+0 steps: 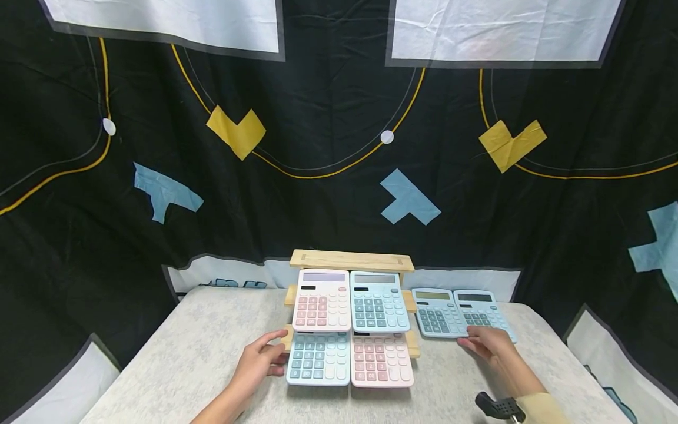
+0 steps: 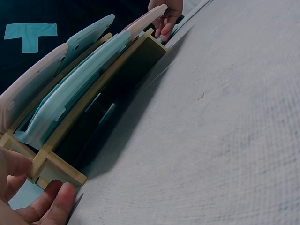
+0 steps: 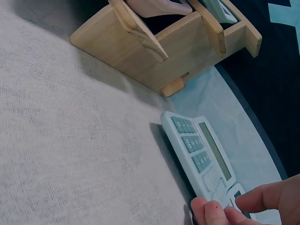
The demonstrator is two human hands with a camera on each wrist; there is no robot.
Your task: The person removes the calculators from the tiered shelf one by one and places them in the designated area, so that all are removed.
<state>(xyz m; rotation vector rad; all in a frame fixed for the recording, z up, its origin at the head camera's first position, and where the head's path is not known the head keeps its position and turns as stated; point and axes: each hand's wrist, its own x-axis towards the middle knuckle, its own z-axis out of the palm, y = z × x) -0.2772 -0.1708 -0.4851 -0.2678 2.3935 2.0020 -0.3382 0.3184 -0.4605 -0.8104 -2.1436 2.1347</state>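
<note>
A wooden rack [image 1: 349, 259] holds calculators in two tiers. Its upper tier has a pink calculator [image 1: 321, 300] on the left and a blue one [image 1: 379, 301] on the right. Below them, a blue calculator [image 1: 319, 359] sits left of a pink one [image 1: 382, 360]. My left hand [image 1: 256, 360] grips the rack's left end, its fingers either side of the wood in the left wrist view. Two more blue calculators lean side by side right of the rack. My right hand [image 1: 489, 347] pinches the near edge of the right-hand blue calculator [image 1: 484, 312]; the other [image 1: 436, 315] stands beside it.
Pale textured cloth covers the table [image 1: 175, 347]. Behind it hangs a black backdrop [image 1: 318, 218] with blue and yellow tape pieces, its white lower border close behind the rack. A dark wristband [image 1: 500, 406] is on my right wrist.
</note>
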